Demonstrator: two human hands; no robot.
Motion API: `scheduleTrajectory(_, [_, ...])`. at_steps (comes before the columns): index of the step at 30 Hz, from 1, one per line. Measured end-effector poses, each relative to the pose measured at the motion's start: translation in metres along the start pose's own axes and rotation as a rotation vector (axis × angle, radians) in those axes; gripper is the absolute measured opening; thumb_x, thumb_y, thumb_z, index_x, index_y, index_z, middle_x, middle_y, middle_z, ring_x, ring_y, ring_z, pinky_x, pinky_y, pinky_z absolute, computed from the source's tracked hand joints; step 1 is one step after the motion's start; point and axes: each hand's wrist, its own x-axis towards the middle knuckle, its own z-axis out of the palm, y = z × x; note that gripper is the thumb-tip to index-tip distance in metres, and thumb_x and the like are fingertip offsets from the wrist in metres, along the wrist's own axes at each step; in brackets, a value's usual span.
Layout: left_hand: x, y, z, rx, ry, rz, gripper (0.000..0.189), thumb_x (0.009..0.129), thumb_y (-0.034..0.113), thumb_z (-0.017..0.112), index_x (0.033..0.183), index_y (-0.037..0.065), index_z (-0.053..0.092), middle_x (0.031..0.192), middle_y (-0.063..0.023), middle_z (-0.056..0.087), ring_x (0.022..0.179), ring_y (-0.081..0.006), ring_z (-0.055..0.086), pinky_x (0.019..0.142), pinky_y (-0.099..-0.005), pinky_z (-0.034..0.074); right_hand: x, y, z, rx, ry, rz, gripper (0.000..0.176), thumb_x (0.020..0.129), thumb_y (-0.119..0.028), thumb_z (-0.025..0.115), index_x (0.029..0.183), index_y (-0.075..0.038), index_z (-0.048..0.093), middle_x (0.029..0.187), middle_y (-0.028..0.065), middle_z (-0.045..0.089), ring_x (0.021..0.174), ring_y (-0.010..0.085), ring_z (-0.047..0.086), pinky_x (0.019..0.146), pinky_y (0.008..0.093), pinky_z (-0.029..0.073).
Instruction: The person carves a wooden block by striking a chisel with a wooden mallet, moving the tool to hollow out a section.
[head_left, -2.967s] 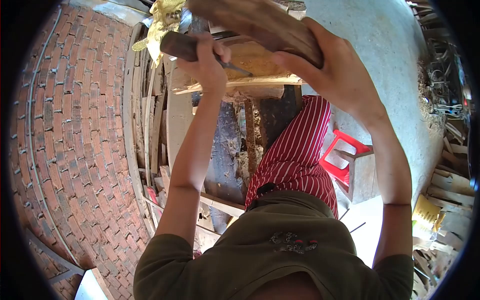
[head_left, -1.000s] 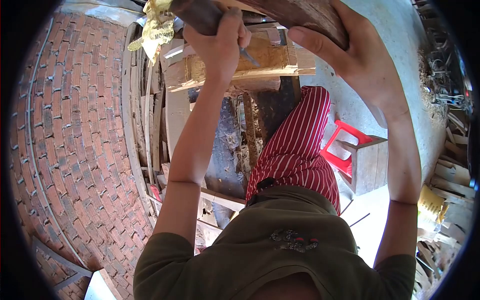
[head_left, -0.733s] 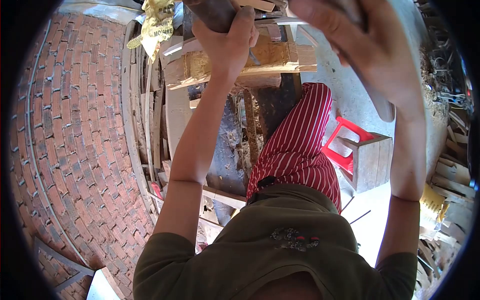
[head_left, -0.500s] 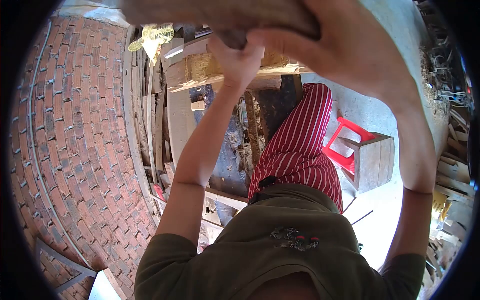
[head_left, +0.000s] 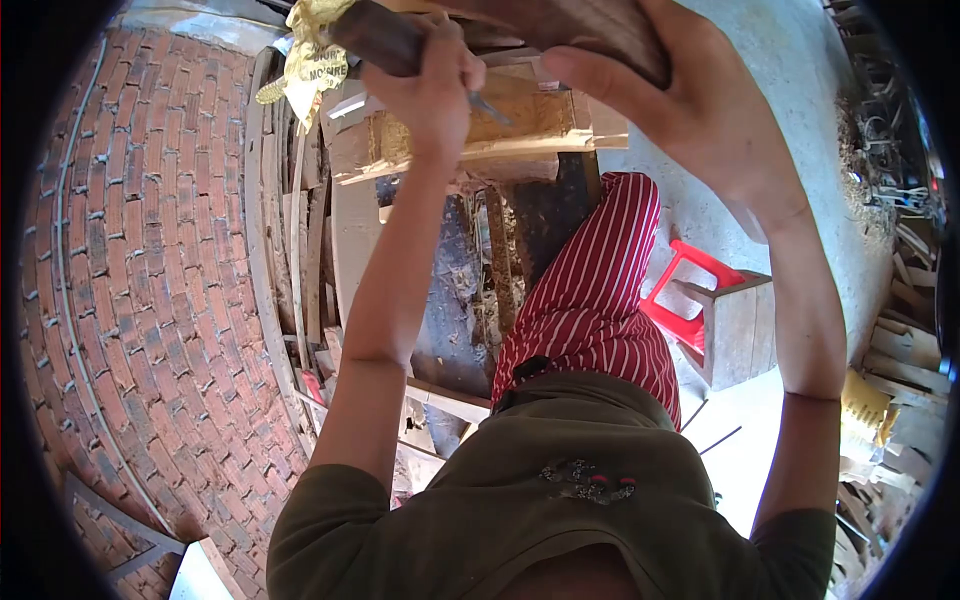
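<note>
My left hand [head_left: 430, 100] is closed around a tool with a thick dark handle [head_left: 375, 38]; a thin grey metal tip [head_left: 490, 110] shows on the other side of the fist. My right hand [head_left: 700, 110] grips a brown wooden piece [head_left: 590, 25] at the top of the view, its thumb stretched along the near edge. The upper frame edge cuts off much of that piece. Below both hands lies a pale, rough-edged wooden block [head_left: 480, 140], which neither hand visibly touches.
Wood strips lean along a brick wall [head_left: 150, 230] on the left, near a yellow printed bag [head_left: 318, 65]. Right of my striped trouser leg stand a red plastic stool [head_left: 680, 325] and a wooden box [head_left: 740, 330]. Wood scraps [head_left: 905, 350] are piled far right.
My left hand has moved up and left, and its tool now shows. The brown wooden piece has shifted up and right with my right hand, uncovering more of the block.
</note>
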Motion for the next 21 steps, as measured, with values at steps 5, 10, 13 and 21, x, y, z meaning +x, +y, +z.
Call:
scheduleTrajectory(5, [0.012, 0.020, -0.005, -0.177, -0.135, 0.045, 0.008, 0.084, -0.003, 0.057, 0.081, 0.003, 0.052, 0.055, -0.0079, 0.048, 0.039, -0.0158, 0.041, 0.040, -0.0327, 0.033, -0.004, 0.009, -0.017, 0.120, -0.243, 0.242, 0.044, 0.092, -0.030, 0.069, 0.113, 0.006, 0.056, 0.066, 0.0120, 0.064, 0.051, 0.0178, 0.059, 0.049, 0.0314, 0.045])
scheduleTrajectory(10, [0.001, 0.013, -0.004, -0.135, -0.152, 0.000, 0.008, 0.084, -0.003, 0.056, 0.081, 0.003, 0.052, 0.056, -0.0082, 0.049, 0.039, -0.0153, 0.041, 0.040, -0.0323, 0.033, -0.009, 0.013, -0.009, 0.025, -0.170, 0.168, 0.045, 0.092, -0.031, 0.070, 0.112, 0.007, 0.057, 0.068, 0.0109, 0.064, 0.052, 0.0176, 0.059, 0.049, 0.0312, 0.045])
scheduleTrajectory(13, [0.001, 0.010, -0.007, -0.138, -0.182, 0.002, 0.006, 0.084, -0.002, 0.057, 0.082, 0.002, 0.053, 0.055, -0.0082, 0.049, 0.039, -0.0147, 0.041, 0.040, -0.0317, 0.034, -0.001, 0.009, -0.013, 0.064, -0.180, 0.181, 0.043, 0.093, -0.029, 0.069, 0.112, 0.007, 0.057, 0.066, 0.0102, 0.063, 0.054, 0.0171, 0.060, 0.050, 0.0307, 0.046])
scheduleTrajectory(21, [-0.011, 0.008, 0.011, -0.014, -0.281, 0.027, 0.011, 0.085, -0.005, 0.059, 0.079, 0.002, 0.052, 0.056, -0.0039, 0.050, 0.041, -0.0108, 0.046, 0.039, -0.0272, 0.035, 0.039, -0.001, -0.021, 0.272, -0.245, -0.094, 0.040, 0.095, -0.032, 0.063, 0.109, 0.006, 0.058, 0.066, 0.0128, 0.063, 0.054, 0.0180, 0.062, 0.050, 0.0322, 0.050])
